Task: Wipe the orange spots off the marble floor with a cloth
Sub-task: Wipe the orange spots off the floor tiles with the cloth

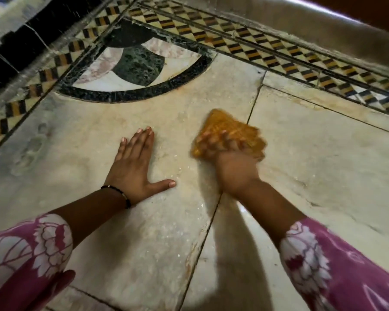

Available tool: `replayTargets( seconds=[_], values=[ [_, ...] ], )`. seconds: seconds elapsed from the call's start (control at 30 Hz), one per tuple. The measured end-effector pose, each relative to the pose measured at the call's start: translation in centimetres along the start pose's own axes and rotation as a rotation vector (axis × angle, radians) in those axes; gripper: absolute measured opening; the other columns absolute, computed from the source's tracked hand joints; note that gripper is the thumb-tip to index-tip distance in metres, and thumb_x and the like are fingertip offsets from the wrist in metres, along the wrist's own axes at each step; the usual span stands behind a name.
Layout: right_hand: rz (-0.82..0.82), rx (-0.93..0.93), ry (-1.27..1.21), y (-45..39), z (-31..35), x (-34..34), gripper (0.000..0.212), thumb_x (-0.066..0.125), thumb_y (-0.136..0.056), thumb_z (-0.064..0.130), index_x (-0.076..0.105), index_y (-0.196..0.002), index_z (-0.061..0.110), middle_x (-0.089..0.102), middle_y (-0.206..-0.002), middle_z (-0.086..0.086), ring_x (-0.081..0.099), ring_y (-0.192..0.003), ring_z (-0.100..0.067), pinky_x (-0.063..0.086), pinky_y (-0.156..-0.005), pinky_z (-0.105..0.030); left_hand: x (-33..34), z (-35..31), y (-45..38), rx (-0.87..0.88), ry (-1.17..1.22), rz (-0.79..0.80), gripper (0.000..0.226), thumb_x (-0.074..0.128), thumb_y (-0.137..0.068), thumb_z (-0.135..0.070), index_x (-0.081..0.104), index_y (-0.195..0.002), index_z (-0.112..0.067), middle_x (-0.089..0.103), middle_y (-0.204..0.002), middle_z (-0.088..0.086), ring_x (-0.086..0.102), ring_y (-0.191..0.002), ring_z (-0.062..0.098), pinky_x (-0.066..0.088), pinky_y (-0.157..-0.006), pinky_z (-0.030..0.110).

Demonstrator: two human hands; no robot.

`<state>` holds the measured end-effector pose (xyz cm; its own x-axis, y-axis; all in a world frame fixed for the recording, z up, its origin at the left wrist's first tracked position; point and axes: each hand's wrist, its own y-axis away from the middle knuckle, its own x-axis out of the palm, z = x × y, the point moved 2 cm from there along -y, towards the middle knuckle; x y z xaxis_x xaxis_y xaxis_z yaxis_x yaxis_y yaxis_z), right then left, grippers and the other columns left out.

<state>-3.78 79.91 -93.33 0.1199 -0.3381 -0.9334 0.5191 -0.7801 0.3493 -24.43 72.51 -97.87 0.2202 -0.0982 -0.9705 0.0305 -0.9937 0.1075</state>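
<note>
The left hand [133, 167] lies flat on the marble floor [81, 140], fingers straight and spread, a dark bracelet [119, 194] at the wrist. Just to its right, the blurred right hand [231, 162] presses an orange cloth [229, 131] onto the floor beside a tile seam [254, 104], its grip curled into the fabric.

pale marble floor [301, 158], orange cloth [229, 131] on it, left hand [133, 167] flat beside
</note>
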Motion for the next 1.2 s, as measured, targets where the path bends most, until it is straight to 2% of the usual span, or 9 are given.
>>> replayTargets(
  seconds=[0.1,0.2,0.27,0.43,0.5,0.73,0.9,1.03,1.2],
  values=[
    [0.062,-0.209,0.003,4.3,4.1,2.0,0.058,0.035,-0.093,0.020,0.023,-0.147,0.038,0.019,-0.156,0.011,0.013,-0.145,-0.025,0.011,-0.113,-0.050,-0.2,0.1,0.4,0.050,0.008,0.012,0.125,0.026,-0.062,-0.094,-0.003,-0.151,-0.011,-0.004,-0.159,0.005,-0.006,-0.145,0.019,-0.007,-0.117,0.040],
    [0.022,-0.123,0.012,9.3,1.6,3.1,0.056,0.035,-0.079,0.026,0.053,-0.130,0.040,0.052,-0.137,0.013,0.050,-0.126,-0.024,0.041,-0.098,-0.048,-0.2,1.3,2.2,0.098,-0.020,0.024,0.121,0.030,-0.065,-0.091,-0.003,-0.151,-0.013,-0.005,-0.159,0.004,-0.009,-0.145,0.017,-0.010,-0.117,0.038],
    [0.024,-0.045,0.061,10.7,-1.7,2.9,0.060,0.033,-0.076,0.019,0.054,-0.130,0.037,0.055,-0.134,0.010,0.056,-0.120,-0.027,0.046,-0.091,-0.049,-0.1,2.4,3.5,0.019,-0.030,0.012,0.124,0.032,-0.063,-0.092,-0.001,-0.151,-0.011,-0.005,-0.159,0.005,-0.006,-0.146,0.020,-0.006,-0.117,0.041],
    [0.014,0.135,0.056,1.8,-3.7,-0.6,0.056,0.029,-0.100,0.020,0.010,-0.148,0.041,0.007,-0.158,0.011,0.011,-0.145,-0.027,0.014,-0.114,-0.047,0.1,3.3,3.6,-0.073,-0.053,0.029,0.129,0.023,-0.059,-0.096,0.002,-0.151,-0.008,-0.002,-0.159,0.007,-0.002,-0.146,0.020,-0.001,-0.118,0.044],
    [-0.008,0.092,0.032,-4.1,-1.4,-1.8,0.053,0.025,-0.101,0.022,0.007,-0.149,0.038,0.001,-0.159,0.007,0.004,-0.145,-0.030,0.008,-0.116,-0.051,0.1,3.4,3.5,-0.073,-0.049,0.025,0.125,0.023,-0.063,-0.094,0.003,-0.151,-0.008,-0.002,-0.159,0.007,-0.003,-0.146,0.018,0.000,-0.118,0.042],
    [0.014,-0.421,0.143,-4.2,9.2,-1.5,0.054,0.028,-0.099,0.018,0.014,-0.149,0.035,0.006,-0.159,0.009,0.005,-0.146,-0.022,0.005,-0.117,-0.046,-0.2,3.8,3.8,-0.124,0.108,-0.079,0.111,0.030,-0.074,-0.083,0.005,-0.150,-0.007,0.000,-0.159,0.010,0.001,-0.146,0.023,0.007,-0.118,0.046],
    [-0.024,-0.247,-0.105,-1.8,1.0,-1.4,0.045,0.037,-0.100,0.027,0.032,-0.138,0.050,0.021,-0.155,0.014,0.023,-0.142,-0.016,0.022,-0.114,-0.032,-0.1,3.7,3.7,-0.102,0.082,-0.048,0.122,0.035,-0.067,-0.088,0.000,-0.150,-0.007,-0.003,-0.159,0.008,-0.003,-0.146,0.021,0.003,-0.118,0.043],
    [-0.077,-0.062,0.003,-7.2,2.4,-4.1,0.042,0.038,-0.100,0.028,0.039,-0.139,0.041,0.049,-0.135,-0.009,0.049,-0.120,-0.030,0.039,-0.079,-0.030,-0.2,3.6,3.6,-0.079,0.083,-0.049,0.125,0.040,-0.065,-0.088,0.002,-0.150,-0.005,-0.005,-0.159,0.010,-0.004,-0.146,0.023,0.004,-0.118,0.042],
    [-0.083,-0.250,-0.003,-10.1,10.6,-3.9,0.049,0.039,-0.097,0.016,0.037,-0.143,0.033,0.029,-0.152,-0.014,0.032,-0.136,-0.031,0.031,-0.107,-0.035,-0.5,3.5,3.9,-0.095,0.101,-0.080,0.126,0.044,-0.065,-0.086,0.000,-0.150,-0.004,-0.010,-0.158,0.012,-0.008,-0.146,0.026,0.008,-0.117,0.045]
  ],
)
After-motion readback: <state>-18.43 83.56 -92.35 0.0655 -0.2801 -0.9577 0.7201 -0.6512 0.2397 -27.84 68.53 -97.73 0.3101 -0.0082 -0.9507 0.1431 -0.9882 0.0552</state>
